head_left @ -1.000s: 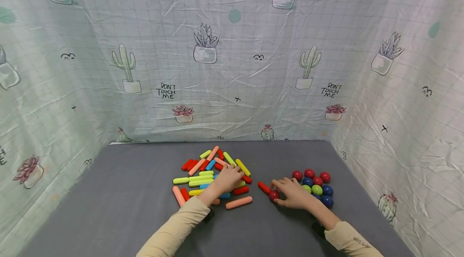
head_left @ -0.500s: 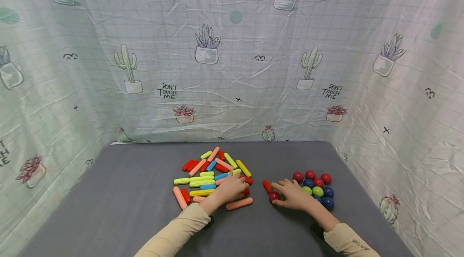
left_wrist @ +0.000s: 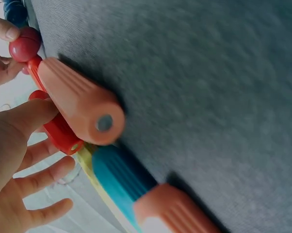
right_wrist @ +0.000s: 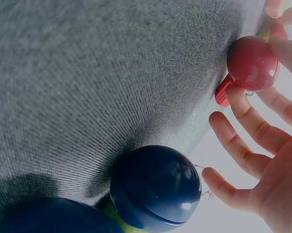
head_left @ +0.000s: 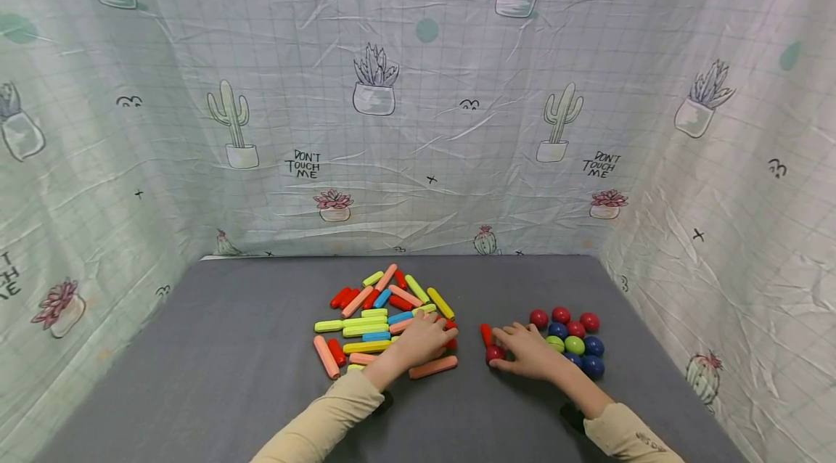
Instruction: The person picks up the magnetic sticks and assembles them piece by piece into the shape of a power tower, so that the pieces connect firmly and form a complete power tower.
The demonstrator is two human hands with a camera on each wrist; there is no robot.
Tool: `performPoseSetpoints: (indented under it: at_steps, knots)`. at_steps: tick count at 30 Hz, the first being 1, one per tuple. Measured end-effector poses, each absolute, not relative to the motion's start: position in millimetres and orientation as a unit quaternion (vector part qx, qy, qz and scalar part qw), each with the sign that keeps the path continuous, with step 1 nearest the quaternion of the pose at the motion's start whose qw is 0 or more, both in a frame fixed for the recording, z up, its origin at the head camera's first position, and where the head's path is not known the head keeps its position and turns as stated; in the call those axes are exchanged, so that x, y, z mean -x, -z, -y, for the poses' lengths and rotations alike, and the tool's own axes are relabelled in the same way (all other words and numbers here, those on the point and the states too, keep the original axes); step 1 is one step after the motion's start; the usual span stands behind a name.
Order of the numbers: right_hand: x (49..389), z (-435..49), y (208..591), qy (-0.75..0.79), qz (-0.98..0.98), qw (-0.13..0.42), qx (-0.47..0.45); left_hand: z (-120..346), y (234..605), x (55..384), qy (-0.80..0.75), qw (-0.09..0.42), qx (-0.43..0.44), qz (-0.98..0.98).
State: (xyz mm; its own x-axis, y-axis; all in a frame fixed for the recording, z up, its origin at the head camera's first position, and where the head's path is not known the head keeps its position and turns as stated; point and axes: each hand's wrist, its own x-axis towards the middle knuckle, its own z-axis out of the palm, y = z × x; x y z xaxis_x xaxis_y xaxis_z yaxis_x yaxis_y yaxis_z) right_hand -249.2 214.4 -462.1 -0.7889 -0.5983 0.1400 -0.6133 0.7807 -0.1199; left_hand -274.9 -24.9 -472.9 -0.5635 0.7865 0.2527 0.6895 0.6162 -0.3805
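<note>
My left hand (head_left: 423, 341) reaches over the right side of a spread of ribbed magnetic building sticks (head_left: 364, 330). In the left wrist view its thumb and forefinger pinch a red stick (left_wrist: 63, 135), the other fingers spread apart. An orange stick (left_wrist: 80, 99) with a grey metal disc in its end lies right beside it. My right hand (head_left: 527, 352) holds a red ball (right_wrist: 252, 63) between thumb and fingertips. Another red stick (head_left: 486, 334) meets that ball and points away from me. The right hand's remaining fingers are loosely extended.
Right behind the right hand sits a cluster of red, blue and green balls (head_left: 575, 345). The sticks are yellow, orange, red and blue, lying flat on the grey tabletop (head_left: 248, 361). A cactus-print cloth (head_left: 431, 136) hangs behind and along both sides.
My left hand has moved right and slightly toward me, off the middle sticks. The red stick at the held ball has swung to point more straight away. The right hand has barely moved.
</note>
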Motion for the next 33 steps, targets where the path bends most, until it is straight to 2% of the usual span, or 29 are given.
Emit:
performPoseSetpoints:
  at_steps: [15,33]
  knots:
    - [247,-222,462,-0.082,0.935,0.055,-0.34,-5,473,267,-0.106,0.207,0.455,0.86]
    - [250,-224,461,-0.099,0.939,0.039,-0.328,-29,472,268,-0.123,0.195,0.427,0.875]
